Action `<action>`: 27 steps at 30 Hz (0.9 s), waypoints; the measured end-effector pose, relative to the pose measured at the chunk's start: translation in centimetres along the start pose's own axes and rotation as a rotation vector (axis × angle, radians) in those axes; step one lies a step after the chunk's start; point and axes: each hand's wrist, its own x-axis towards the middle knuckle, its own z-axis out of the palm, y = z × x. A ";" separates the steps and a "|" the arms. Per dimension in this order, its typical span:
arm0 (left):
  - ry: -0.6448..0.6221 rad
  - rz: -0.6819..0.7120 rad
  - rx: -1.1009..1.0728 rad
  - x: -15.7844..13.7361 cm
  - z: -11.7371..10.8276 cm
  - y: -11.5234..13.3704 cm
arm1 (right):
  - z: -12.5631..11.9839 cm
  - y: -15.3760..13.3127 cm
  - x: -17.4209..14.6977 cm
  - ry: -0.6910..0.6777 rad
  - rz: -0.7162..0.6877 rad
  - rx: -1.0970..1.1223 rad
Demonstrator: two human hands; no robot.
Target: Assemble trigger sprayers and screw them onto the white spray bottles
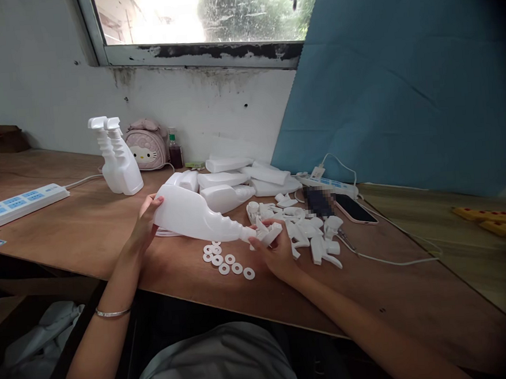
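A white spray bottle (194, 212) lies tilted in the air over the table, its neck pointing right and slightly down. Around its base end is my left hand (146, 223), closed on it. At the neck, my right hand (279, 251) is closed on a white trigger sprayer head (268, 233), which meets the bottle's mouth; whether it is threaded on I cannot tell. Below the bottle, several flat white ring washers (236, 268) lie on the wood. A heap of loose trigger sprayer heads (312, 231) lies just right of my right hand.
Several white bottles (224, 180) lie piled behind. Two bottles with sprayer heads (118, 158) stand at left, near a pink bag (147, 145) and a dark bottle (175, 151). A power strip (24, 204) sits at far left; a phone (355, 208) and a white cable (396, 260) lie right.
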 end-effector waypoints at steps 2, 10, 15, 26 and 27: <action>-0.042 0.002 0.000 -0.1 0.1 0.1 | 0.1 -0.3 0.1 0.005 0.025 0.019; -0.093 -0.042 0.043 -0.3 0.0 0.2 | 0.0 -0.2 0.3 -0.028 0.069 0.034; -0.105 -0.049 0.054 -0.1 -0.1 -0.2 | -0.1 -0.4 0.2 -0.104 0.028 0.108; -0.084 -0.068 0.057 -0.4 0.1 0.3 | -0.4 0.6 0.2 -0.073 0.035 0.069; -0.080 -0.066 0.052 -0.4 0.1 0.3 | -0.5 0.7 0.2 -0.064 0.034 0.043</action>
